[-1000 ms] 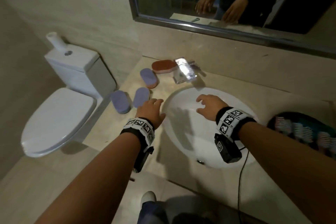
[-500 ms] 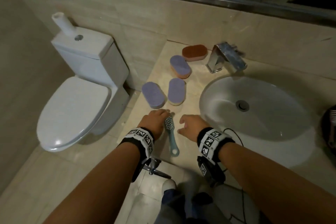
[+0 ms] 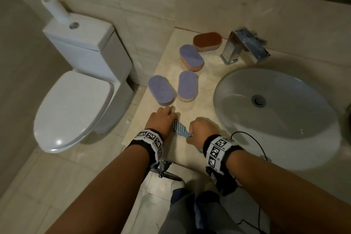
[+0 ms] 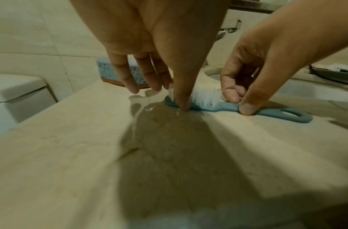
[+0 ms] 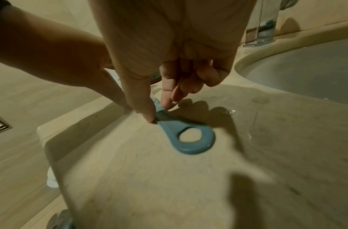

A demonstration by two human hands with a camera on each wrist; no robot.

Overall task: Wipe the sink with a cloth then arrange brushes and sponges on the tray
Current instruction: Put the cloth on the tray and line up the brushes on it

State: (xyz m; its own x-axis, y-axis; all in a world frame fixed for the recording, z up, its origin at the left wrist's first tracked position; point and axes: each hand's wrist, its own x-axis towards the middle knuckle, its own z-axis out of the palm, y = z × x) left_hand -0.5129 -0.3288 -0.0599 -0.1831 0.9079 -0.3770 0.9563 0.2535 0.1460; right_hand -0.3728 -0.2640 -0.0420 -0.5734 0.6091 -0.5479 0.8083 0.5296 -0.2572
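Observation:
A blue-handled brush [image 3: 179, 129] with white bristles lies bristles-up on the counter near its front edge. My left hand [image 3: 171, 118] straddles the brush head [image 4: 206, 96], with the thumb [image 4: 182, 105] against its near edge and the fingers down on the far side. My right hand [image 3: 190, 135] pinches the handle between thumb [image 5: 148, 114] and forefinger, just ahead of the handle's loop [image 5: 188, 148]. Three purple-topped sponges [image 3: 161, 90] [image 3: 187, 85] [image 3: 191, 57] and a brown one [image 3: 208, 41] lie behind on the counter. The white sink [image 3: 284, 119] is to the right. No cloth is in view.
A chrome faucet [image 3: 245, 47] stands behind the sink. The edge of a dark tray [image 3: 347, 119] shows at the far right. A white toilet [image 3: 76, 104] stands left of the counter, below it. A black cable [image 3: 252, 138] lies by the sink's front rim.
Both hands came from the sink rim to the brush at the counter's front edge. The right hand has closed its thumb and forefinger on the handle. The view dipped down and left.

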